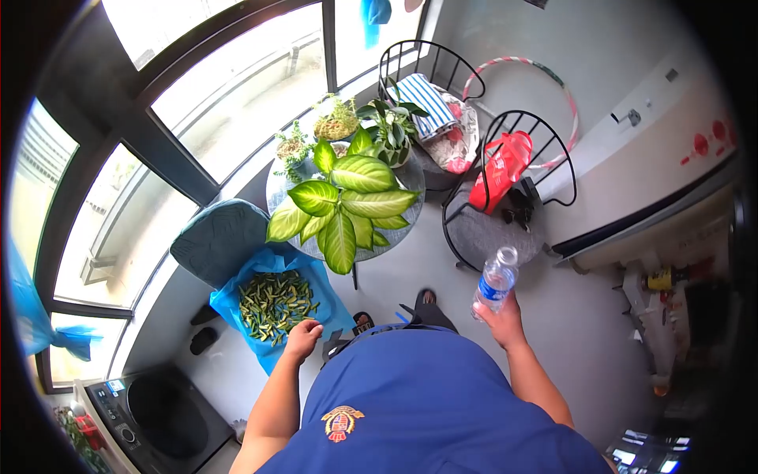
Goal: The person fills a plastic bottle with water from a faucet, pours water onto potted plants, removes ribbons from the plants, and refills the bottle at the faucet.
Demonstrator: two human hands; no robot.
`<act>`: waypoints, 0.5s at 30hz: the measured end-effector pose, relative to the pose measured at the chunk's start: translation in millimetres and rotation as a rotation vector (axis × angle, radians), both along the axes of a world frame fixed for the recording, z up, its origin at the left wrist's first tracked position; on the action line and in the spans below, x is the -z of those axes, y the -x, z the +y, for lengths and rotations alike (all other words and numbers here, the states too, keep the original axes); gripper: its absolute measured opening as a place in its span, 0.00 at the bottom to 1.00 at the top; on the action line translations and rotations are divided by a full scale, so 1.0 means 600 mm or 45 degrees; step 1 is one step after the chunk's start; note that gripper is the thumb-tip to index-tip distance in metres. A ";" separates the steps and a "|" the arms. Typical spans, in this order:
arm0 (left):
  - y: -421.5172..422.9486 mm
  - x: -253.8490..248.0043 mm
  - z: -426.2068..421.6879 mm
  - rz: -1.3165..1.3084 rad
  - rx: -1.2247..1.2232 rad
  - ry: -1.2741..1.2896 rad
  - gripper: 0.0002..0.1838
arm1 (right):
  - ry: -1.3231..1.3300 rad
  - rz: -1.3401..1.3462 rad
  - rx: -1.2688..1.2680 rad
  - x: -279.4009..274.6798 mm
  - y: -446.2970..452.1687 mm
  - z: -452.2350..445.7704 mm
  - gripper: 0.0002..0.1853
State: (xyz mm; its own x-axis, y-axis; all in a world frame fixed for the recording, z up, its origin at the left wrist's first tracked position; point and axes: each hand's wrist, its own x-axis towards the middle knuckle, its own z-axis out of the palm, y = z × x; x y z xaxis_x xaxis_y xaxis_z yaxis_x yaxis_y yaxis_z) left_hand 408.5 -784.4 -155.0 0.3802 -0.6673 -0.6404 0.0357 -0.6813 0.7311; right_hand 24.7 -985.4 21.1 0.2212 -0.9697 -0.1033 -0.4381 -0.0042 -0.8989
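Note:
My right hand [503, 320] is wrapped round the lower part of a clear plastic water bottle [496, 286] with a blue label. The bottle stands nearly upright, tilted a little, and its mouth looks uncapped. My left hand [303, 340] is closed, fingertips drawn together; anything inside them is too small to make out. Just beyond that hand, a heap of cut green pods or vegetable pieces [276, 304] lies on a blue plastic sheet [338, 312], which covers the seat of a grey-blue chair [221, 237].
Ahead is a round table [395, 241] with several potted plants, including a large-leaved one [347, 201]. Two black wire-backed chairs hold a striped cloth [424, 103] and a red bag [505, 162]. A hula hoop [572, 110] leans behind them. A washing machine [162, 419] stands lower left.

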 end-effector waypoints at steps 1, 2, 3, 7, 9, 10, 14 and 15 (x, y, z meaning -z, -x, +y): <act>-0.012 0.012 0.009 0.004 -0.022 -0.004 0.17 | -0.004 0.028 -0.042 0.014 -0.012 -0.036 0.34; -0.022 0.021 0.024 -0.059 -0.059 -0.075 0.16 | -0.008 0.034 -0.067 0.030 -0.028 -0.077 0.34; -0.031 0.038 0.049 -0.119 -0.096 -0.149 0.15 | -0.007 0.049 -0.087 0.044 -0.046 -0.117 0.33; -0.024 0.103 0.216 -0.282 -0.369 -0.466 0.14 | 0.094 0.149 -0.259 0.035 -0.136 -0.287 0.35; 0.013 0.090 0.284 -0.163 -0.659 -0.568 0.12 | 0.203 0.170 -0.335 0.036 -0.170 -0.395 0.36; 0.035 0.075 0.307 0.013 -0.847 -0.565 0.09 | 0.309 0.184 -0.393 0.043 -0.191 -0.452 0.37; 0.172 0.044 0.342 0.223 -1.395 -0.666 0.04 | 0.389 0.228 -0.501 0.047 -0.282 -0.693 0.40; 0.223 0.056 0.346 0.313 -1.535 -0.666 0.05 | 0.564 0.300 -0.528 0.053 -0.306 -0.747 0.40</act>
State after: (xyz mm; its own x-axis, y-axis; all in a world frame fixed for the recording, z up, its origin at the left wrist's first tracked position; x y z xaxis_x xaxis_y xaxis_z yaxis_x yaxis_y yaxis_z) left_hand 274.9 -576.9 -188.7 0.3933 0.3451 -0.8522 0.9014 -0.3276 0.2833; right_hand 208.4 -1433.8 -10.8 0.6065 -0.7707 0.1955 -0.5058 -0.5637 -0.6530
